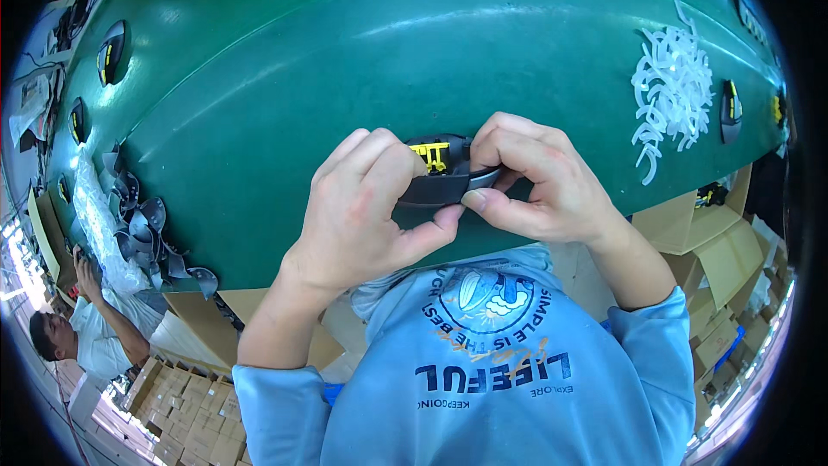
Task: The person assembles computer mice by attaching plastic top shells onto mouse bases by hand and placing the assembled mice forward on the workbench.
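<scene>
Between both hands, above the near edge of the green table, is a black curved plastic housing [433,192] with a yellow insert [431,156] showing in its top. My left hand [362,207] is closed round the housing's left end, its thumb along the lower front edge. At the right end, my right hand [539,177] pinches the housing by a grey curved piece [485,179], thumb in front and fingers on top. The fingers hide part of both ends, so I cannot tell how firmly the grey piece is seated.
A pile of translucent curved strips [674,86] lies at the right of the green table [414,60]. Black-and-yellow housings [111,53] sit near both sides. Dark curved covers [147,229] lie at left beside clear plastic wrap [99,216]. Cardboard boxes [729,259] flank me; another person [103,328] works at left.
</scene>
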Available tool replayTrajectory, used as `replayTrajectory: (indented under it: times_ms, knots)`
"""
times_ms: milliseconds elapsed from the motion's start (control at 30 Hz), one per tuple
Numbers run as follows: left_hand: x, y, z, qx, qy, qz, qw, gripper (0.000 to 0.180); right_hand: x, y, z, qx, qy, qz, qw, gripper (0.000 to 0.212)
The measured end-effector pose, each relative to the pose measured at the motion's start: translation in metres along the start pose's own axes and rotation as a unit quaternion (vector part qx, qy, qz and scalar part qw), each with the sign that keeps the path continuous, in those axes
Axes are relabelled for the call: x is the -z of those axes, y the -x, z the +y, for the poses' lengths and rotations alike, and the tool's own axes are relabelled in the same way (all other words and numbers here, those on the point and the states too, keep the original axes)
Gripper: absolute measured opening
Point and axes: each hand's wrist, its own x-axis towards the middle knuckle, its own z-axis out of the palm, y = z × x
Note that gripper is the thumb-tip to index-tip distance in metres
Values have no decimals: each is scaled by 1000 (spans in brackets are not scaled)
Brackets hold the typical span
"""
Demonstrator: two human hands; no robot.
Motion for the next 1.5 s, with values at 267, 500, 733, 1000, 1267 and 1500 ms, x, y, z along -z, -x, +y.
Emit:
replayTrajectory:
  times_ms: [267, 500, 733, 1000, 1267, 1500]
  knots:
    - [-5, 3, 4, -1, -4, 8, 1000, 44, -2, 2, 6, 62, 28, 24, 997, 24]
    - [-5, 6, 4, 12, 2, 13, 1000, 44, -8, 2, 7, 65, 24, 41, 997, 23]
    - [-12, 8, 1, -23, -8, 30, 999, 42, -5, 2, 19, 97, 2, 23, 995, 22]
    - [-4, -3, 5, 0, -5, 4, 1000, 42, 5, 3, 8, 45, 0, 10, 999, 18]
    - [-9, 1, 7, -18, -36, 26, 999, 41, 5, 0, 9, 76, 41, 3, 996, 17]
    - [12, -26, 4, 60, -8, 2, 998, 38, 14, -27, 0, -30, -43, -10, 999, 23]
